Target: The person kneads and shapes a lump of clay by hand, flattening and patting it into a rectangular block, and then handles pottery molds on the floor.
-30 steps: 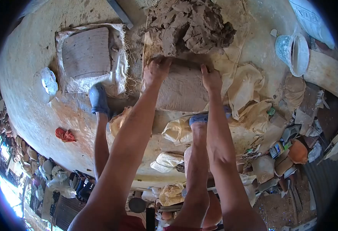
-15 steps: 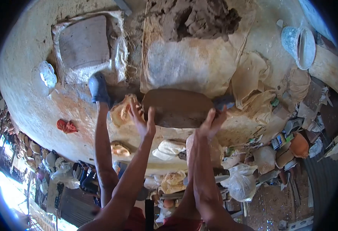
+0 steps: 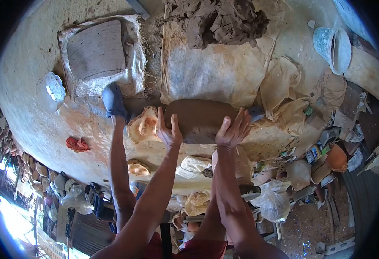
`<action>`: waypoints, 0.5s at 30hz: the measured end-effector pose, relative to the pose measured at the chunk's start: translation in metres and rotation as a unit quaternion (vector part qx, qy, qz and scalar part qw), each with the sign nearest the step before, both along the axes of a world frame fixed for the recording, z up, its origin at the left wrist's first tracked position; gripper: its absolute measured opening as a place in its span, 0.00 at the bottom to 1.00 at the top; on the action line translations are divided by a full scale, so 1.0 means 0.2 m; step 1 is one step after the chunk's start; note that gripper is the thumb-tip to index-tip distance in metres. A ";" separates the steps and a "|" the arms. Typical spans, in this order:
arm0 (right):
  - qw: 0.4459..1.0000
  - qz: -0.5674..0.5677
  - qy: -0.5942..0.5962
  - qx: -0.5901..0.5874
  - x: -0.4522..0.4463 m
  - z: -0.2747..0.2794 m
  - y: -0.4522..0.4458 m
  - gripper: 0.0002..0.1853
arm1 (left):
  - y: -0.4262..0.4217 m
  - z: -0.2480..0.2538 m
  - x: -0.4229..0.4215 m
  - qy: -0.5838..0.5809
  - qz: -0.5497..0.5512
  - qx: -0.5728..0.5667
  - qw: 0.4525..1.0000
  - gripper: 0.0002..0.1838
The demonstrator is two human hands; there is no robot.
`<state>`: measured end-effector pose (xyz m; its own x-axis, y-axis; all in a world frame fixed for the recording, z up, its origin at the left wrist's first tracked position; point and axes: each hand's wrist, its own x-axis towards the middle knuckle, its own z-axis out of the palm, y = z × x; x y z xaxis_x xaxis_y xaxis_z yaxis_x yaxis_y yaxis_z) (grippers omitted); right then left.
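Note:
A thick dark brown clay slab (image 3: 202, 110) with rounded ends lies crosswise in front of me. My left hand (image 3: 169, 131) is at its left end, fingers stretched out and thumb raised over the near edge. At the opposite end is my right hand (image 3: 233, 129), also with straight fingers and its thumb apart. Both palms face inward toward the slab; how firmly they press cannot be seen. Just left of my left hand lies a crumpled, clay-stained cloth or bag (image 3: 143, 125).
A large heap of wet clay (image 3: 224, 21) sits on a spread sack (image 3: 206, 73) beyond the slab. Upper left, a flat clay sheet (image 3: 96, 49) rests on another sack. A metal bowl (image 3: 53, 88), red cloth (image 3: 77, 144) and bucket (image 3: 333, 49) stand around. Clutter lines the right.
Both hands have moved inward, closer against the ends of the slab, and their motion blur has lessened. The whole view has shifted slightly.

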<state>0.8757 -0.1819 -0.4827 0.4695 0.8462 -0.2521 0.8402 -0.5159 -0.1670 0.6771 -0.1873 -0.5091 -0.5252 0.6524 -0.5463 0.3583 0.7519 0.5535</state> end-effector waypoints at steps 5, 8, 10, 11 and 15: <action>0.963 -0.153 0.194 0.111 0.27 -0.09 -0.10 0.40 | -0.05 -0.06 -0.04 -0.018 -0.015 0.025 0.999 0.44; 0.834 -0.354 0.424 0.013 0.51 -0.27 -0.03 0.35 | 0.08 -0.09 -0.20 -0.194 0.149 -0.077 0.966 0.42; 0.697 -0.440 0.558 -0.101 0.56 -0.32 -0.04 0.32 | 0.15 -0.22 -0.36 -0.459 0.221 -0.224 0.831 0.38; 0.662 -0.441 0.584 -0.164 0.54 -0.40 -0.07 0.31 | 0.14 -0.26 -0.35 -0.458 0.223 -0.217 0.833 0.38; 0.608 -0.428 0.650 -0.158 0.44 -0.32 -0.12 0.37 | 0.11 -0.18 -0.28 -0.418 0.237 -0.313 0.819 0.36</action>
<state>0.9646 -0.2069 -0.5468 -0.0666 0.2451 -0.9672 -0.4937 -0.8505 -0.1815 0.6219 -0.1648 -0.5451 0.0891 -0.0620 -0.9941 -0.3632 0.9273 -0.0904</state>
